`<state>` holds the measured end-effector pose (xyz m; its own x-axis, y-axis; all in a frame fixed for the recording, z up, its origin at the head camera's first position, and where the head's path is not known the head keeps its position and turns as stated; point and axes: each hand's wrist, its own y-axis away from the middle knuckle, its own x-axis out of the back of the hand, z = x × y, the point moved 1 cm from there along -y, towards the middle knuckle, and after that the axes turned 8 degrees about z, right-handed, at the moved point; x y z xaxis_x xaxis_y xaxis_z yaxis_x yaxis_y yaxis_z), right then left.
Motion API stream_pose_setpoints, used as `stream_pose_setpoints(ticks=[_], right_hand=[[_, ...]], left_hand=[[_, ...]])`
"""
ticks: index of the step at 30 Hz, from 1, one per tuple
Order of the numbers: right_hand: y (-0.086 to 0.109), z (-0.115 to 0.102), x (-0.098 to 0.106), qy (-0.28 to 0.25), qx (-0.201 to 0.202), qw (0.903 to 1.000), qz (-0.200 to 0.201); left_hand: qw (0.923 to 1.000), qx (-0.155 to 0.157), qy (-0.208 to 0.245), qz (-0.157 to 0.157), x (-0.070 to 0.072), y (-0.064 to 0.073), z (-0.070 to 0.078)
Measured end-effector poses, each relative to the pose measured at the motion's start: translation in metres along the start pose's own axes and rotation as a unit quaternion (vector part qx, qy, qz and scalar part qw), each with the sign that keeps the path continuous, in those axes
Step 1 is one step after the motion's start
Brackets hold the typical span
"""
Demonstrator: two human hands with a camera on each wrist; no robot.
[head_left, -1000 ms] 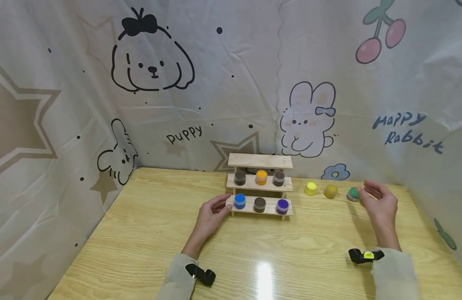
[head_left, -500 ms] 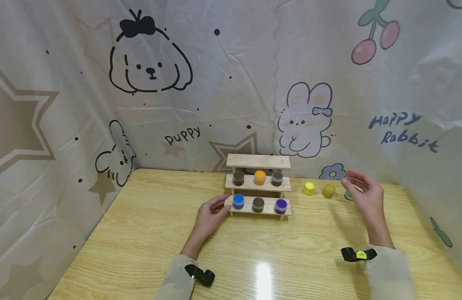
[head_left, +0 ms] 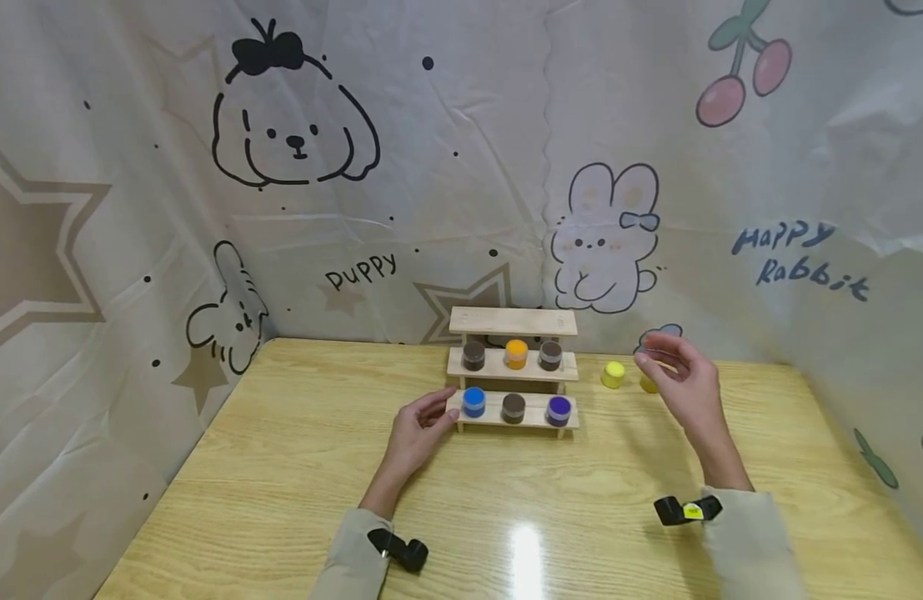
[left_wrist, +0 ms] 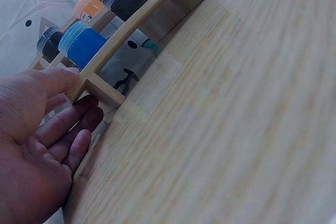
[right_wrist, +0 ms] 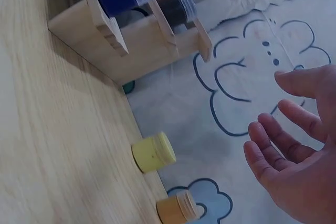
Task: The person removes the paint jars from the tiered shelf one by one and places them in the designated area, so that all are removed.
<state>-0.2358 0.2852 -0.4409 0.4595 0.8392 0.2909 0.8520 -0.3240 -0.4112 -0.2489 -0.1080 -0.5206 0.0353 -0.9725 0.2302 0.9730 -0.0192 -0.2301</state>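
Observation:
A small three-tier wooden stand (head_left: 512,322) holds paint pots on its two lower tiers. In front are a blue pot (head_left: 474,402), a dark pot (head_left: 514,407) and a purple pot (head_left: 559,410); behind them an orange pot (head_left: 516,354) sits between two dark ones. My left hand (head_left: 418,433) holds the left end of the lowest tier, thumb against its corner in the left wrist view. My right hand (head_left: 684,387) hovers above the table with fingers loosely bent and nothing in them. Near it stand a yellow pot (right_wrist: 154,152) and an ochre pot (right_wrist: 177,208). It hides the green pot in the head view.
The stand and loose pots are near the back edge of the wood-grain table (head_left: 296,467). A printed curtain (head_left: 446,208) hangs right behind and along both sides. Wrist cameras are strapped over both sleeves.
My right hand has let go of the green pot and moved left and slightly up, now in front of the ochre pot. My left hand keeps its place on the stand.

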Motion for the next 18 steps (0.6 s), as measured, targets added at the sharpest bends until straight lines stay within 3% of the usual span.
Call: stream_pose_setpoints(ticks=[9,18], right_hand=[[0.008,-0.005,-0.024,-0.021,0.012,0.9983,-0.052],[0.017,-0.013,-0.049,-0.04,0.022,0.9945,-0.094]], left_hand=[[0.9998,-0.007,0.009,0.017,-0.002,0.001,0.002],[0.9999,0.002,-0.002,0.011,-0.001,0.0,-0.001]])
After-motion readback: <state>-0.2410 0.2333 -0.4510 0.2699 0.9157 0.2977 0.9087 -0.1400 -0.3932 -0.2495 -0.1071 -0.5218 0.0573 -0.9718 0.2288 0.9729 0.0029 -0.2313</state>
